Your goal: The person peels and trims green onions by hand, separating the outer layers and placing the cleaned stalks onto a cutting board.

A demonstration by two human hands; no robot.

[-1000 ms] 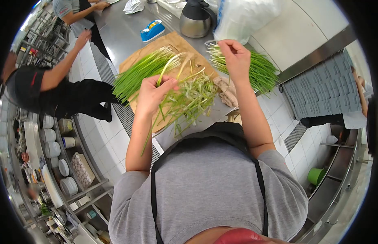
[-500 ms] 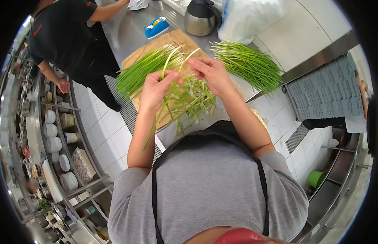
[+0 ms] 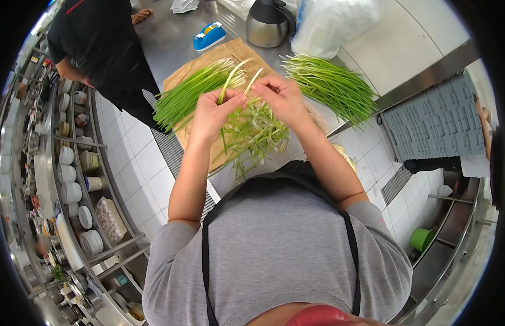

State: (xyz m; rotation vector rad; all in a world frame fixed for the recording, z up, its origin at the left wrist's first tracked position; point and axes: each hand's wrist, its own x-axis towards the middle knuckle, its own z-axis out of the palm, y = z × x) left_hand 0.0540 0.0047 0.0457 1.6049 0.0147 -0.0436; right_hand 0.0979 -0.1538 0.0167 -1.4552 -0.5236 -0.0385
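Note:
My left hand [image 3: 217,111] is closed on a green stalk with a white end, a garlic chive [image 3: 230,77] by its look. Close beside it, my right hand [image 3: 279,98] pinches a second pale stalk [image 3: 254,79] between thumb and fingers. Below both hands lies a loose heap of limp trimmings [image 3: 258,133] on brown paper [image 3: 220,157]. To the left, a thick pile of chives [image 3: 195,95] rests on the paper, white ends pointing away from me. Another pile of chives [image 3: 331,89] lies to the right, on the steel counter.
Farther back stand a blue tape dispenser [image 3: 209,37], a steel jug [image 3: 267,24] and a white plastic bag [image 3: 334,24]. A co-worker in black [image 3: 100,49] stands at the left. Shelves with white containers [image 3: 71,193] line the left side; grey stacked trays [image 3: 434,122] are at the right.
My hands have drawn closer together, and the right one has come down slightly along its stalk. A long green leaf that hung below my left hand no longer shows there. The co-worker has shifted position.

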